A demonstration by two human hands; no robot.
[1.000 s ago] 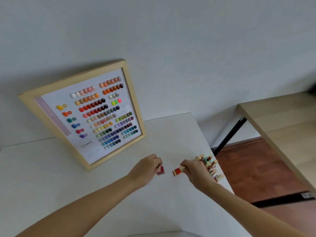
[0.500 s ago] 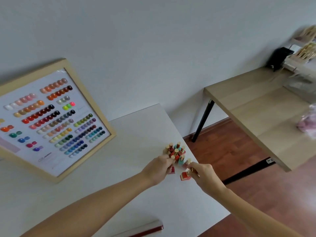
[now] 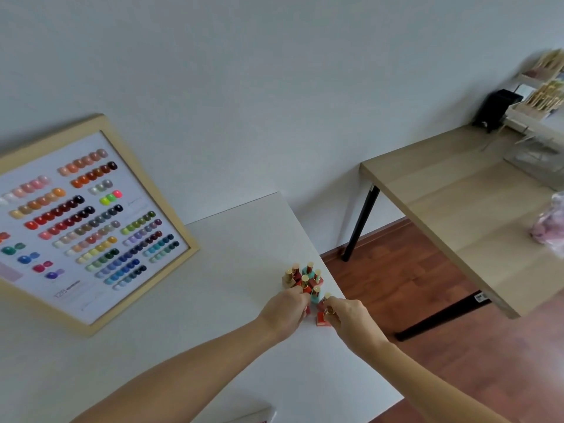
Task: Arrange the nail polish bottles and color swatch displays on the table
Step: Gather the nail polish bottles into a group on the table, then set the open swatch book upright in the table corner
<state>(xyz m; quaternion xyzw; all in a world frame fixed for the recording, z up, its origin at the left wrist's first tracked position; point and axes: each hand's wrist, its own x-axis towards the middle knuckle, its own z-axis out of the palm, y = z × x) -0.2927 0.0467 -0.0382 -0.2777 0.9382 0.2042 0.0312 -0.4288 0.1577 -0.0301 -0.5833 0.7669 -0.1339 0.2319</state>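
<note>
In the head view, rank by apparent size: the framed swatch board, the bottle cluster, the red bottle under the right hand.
1. Framed swatch board, by far the largest.
2. Bottle cluster.
3. Red bottle, smallest, partly hidden by the right hand.

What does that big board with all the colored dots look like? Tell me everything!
The swatch board is a flat white panel in a pale wood-looking frame. It holds many rows of small glossy nail-shaped color chips: pinks, oranges, reds, dark browns, grays, greens, yellows, purples and blues, plus a few loose pairs down its left side. Small gray print sits near its lower edge, too blurred to read. It stands tilted at the back of the white table, seemingly leaning against the wall; its left part is out of view. Neither hand touches it.
</note>
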